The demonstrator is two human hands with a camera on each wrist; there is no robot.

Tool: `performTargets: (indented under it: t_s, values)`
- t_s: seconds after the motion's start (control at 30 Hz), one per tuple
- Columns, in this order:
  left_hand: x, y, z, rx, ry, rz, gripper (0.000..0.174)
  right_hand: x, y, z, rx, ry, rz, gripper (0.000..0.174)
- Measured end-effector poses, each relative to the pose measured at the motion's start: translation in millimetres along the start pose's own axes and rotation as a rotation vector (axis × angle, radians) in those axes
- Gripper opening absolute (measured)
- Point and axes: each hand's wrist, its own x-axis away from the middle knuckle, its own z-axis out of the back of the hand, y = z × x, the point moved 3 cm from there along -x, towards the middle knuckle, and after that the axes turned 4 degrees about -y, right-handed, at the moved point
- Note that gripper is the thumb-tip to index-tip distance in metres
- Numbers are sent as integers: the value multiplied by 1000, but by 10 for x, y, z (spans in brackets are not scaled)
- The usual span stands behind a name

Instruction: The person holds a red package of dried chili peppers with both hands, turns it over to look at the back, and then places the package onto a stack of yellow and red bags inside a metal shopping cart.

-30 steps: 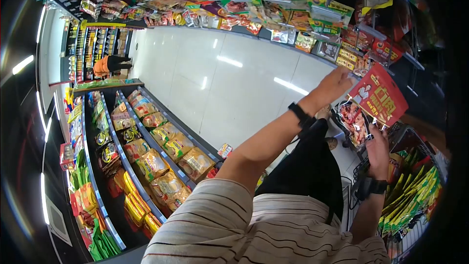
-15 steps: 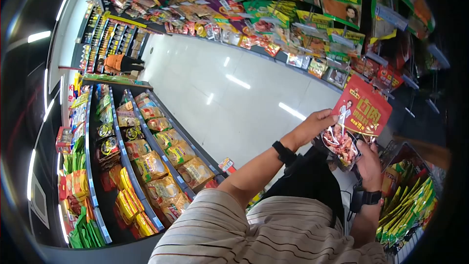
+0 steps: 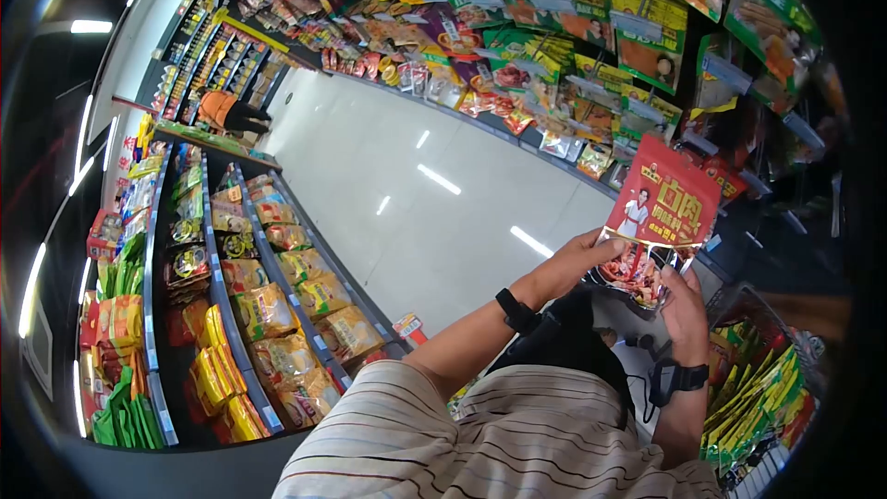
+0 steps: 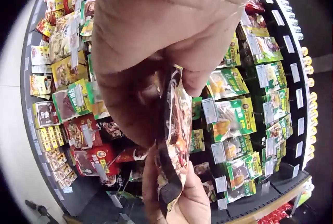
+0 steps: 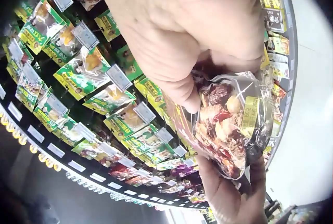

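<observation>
A red packet [image 3: 663,192] with Chinese lettering and a clear lower part showing meat pieces is held upright between both hands. My left hand [image 3: 575,266] grips its lower left edge, thumb on the front; my right hand [image 3: 684,307] pinches the lower right edge. Edge-on in the left wrist view, the packet [image 4: 179,125] runs from my left hand [image 4: 166,26] above to my right hand [image 4: 192,203] below. The right wrist view shows the packet's filled part [image 5: 223,125], with my right hand [image 5: 187,37] above and my left hand [image 5: 229,198] beneath.
Hanging packets [image 3: 554,14] fill the shelving at the top and right. A low shelf [image 3: 263,305] of bagged goods stands left of the pale floor [image 3: 370,166]. Green and yellow packets [image 3: 758,397] lie in a basket at lower right. A person in orange [image 3: 222,111] is far off.
My left hand came down from the packet's upper left onto its lower left edge. The packet has turned more upright and shifted left, with my right hand still gripping it. The view has tilted.
</observation>
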Motion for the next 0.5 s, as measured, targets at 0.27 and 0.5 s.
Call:
performTargets:
  t_s: [0.27, 0.5]
  values:
    - [-295, 79, -41, -31, -128, -37, 43, 85, -255, -59, 128, 43, 100, 43]
    - [-246, 503, 334, -97, -35, -73, 39, -347, -173, -430, 212, 9, 77, 47]
